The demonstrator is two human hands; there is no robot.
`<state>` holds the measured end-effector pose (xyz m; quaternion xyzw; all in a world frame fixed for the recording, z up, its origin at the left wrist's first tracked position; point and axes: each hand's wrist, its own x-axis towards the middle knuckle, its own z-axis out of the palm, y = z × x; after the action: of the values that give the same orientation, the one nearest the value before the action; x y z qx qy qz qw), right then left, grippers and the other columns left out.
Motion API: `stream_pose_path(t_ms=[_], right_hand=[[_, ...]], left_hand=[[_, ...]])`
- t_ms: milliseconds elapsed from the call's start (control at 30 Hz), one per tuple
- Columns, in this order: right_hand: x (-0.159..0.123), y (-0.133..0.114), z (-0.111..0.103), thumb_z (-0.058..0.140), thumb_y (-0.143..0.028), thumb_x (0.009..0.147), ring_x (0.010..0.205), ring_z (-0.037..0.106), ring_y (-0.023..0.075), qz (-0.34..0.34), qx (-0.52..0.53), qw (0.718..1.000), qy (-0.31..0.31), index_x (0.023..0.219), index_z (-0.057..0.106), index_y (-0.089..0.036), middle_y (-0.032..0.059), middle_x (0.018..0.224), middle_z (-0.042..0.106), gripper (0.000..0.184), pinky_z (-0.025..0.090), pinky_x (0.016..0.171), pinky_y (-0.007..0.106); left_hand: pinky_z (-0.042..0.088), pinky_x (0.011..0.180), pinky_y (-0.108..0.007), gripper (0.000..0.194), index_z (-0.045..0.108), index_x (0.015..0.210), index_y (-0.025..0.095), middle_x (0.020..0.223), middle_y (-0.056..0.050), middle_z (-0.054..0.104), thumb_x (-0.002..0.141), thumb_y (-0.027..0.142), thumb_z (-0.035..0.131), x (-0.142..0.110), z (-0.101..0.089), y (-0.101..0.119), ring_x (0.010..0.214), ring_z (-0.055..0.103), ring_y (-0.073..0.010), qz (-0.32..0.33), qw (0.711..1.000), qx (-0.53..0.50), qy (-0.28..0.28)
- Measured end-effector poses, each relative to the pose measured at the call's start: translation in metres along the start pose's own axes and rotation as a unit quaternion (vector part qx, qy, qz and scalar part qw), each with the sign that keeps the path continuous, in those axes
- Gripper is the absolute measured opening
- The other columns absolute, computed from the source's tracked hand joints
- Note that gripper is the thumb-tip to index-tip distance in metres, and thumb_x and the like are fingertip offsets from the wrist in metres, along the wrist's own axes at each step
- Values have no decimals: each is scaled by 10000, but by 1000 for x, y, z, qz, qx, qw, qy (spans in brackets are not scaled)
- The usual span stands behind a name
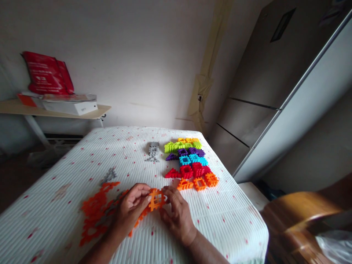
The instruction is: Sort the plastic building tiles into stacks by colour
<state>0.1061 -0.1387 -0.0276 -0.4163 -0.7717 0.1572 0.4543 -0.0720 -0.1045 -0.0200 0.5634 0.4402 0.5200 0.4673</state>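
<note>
An orange toothed building piece with a window grid (157, 199) is held up over the table between my two hands. My left hand (133, 203) pinches its left edge between thumb and fingers. The fingers of my right hand (180, 216) are closed on its right edge. Left of my left hand lies a loose spread of orange pieces (95, 207), with some grey ones mixed in, partly hidden by my left hand and forearm. More orange pieces (134, 225) show below the held one.
Sorted stacks stand at the right: orange (200, 183), red (186, 171), light blue (184, 160), purple (182, 151), green (176, 147) and yellow (188, 140). Grey pieces (154, 149) stand left of them. A wooden chair (291, 209) is beside the table's right edge; a fridge (247, 91) stands behind.
</note>
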Motion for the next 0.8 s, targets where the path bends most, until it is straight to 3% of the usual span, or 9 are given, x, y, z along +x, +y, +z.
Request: stream_pose_path(t_ms=[267, 400, 567, 800], right_hand=[[0, 0, 1, 536, -150, 786, 1077, 546, 201, 23, 11, 1000, -10, 1248, 462, -236, 86, 1215, 535, 476, 498, 882, 316], [-1, -1, 0, 557, -174, 785, 1006, 564, 196, 30, 8, 999, -9, 1243, 461, -237, 78, 1159, 552, 472, 507, 836, 307], [-3, 4, 2, 553, -198, 795, 839, 579, 171, 40, -6, 999, 23, 1251, 445, -243, 63, 1064, 576, 470, 513, 694, 274], [-3, 7, 2, 551, -220, 806, 742, 554, 151, 64, -25, 997, 43, 1230, 460, -226, 40, 938, 588, 434, 478, 618, 253]], left_hand=[[559, 650, -292, 295, 545, 887, 191, 786, -41, 690, 716, 406, 651, 1, -3, -3, 726, 679, -189, -35, 998, -34, -28], [557, 636, -290, 279, 553, 904, 187, 772, -46, 692, 727, 389, 626, 1, -1, -2, 705, 676, -187, -15, 1000, -21, -7], [559, 719, -292, 253, 584, 1000, 183, 839, -59, 687, 803, 332, 530, -2, 0, -4, 787, 666, -176, 100, 988, 120, 15], [516, 873, -331, 360, 504, 1184, 223, 1098, -85, 628, 824, 218, 518, -3, -8, -7, 1013, 602, -197, 286, 906, 313, -18]])
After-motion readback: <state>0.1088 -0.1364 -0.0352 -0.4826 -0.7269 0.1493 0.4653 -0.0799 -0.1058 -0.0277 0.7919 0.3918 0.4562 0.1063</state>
